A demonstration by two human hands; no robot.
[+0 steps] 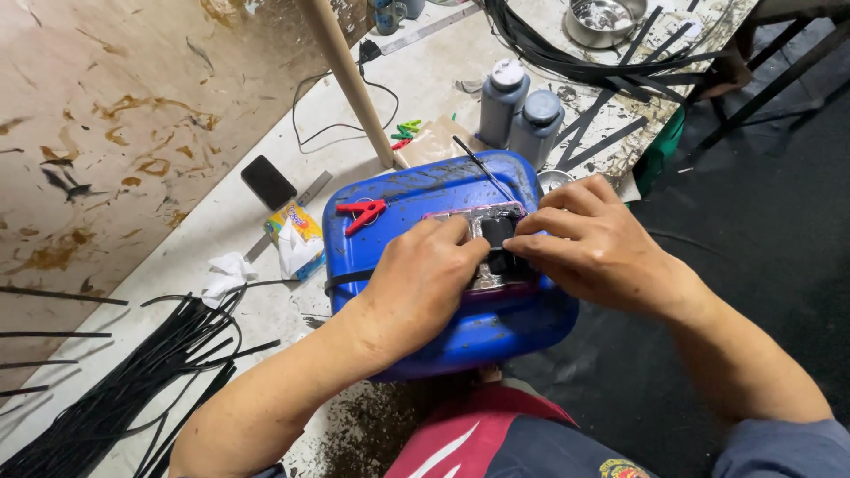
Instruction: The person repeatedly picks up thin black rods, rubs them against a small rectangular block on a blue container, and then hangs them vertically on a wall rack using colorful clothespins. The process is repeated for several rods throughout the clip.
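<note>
A blue plastic canister (425,190) lies on its side in front of me and serves as a work surface. On it rests a pink-edged frame (452,215) with a shiny silver face. Both hands press a small black piece (498,232) onto that frame. My left hand (421,279) pinches it from the left with thumb and fingers. My right hand (589,239) holds it from the right, fingers curled over it. A red spring clamp (361,212) and a thin black brush (482,166) lie on the canister's top.
Two grey bottles (521,111) stand behind the canister beside a wooden pole (350,80). A black phone (268,181), a tissue pack (297,235), small coloured clips (405,133) and a bundle of black strips (133,381) lie on the stained bench. A metal bowl (602,19) sits at the back.
</note>
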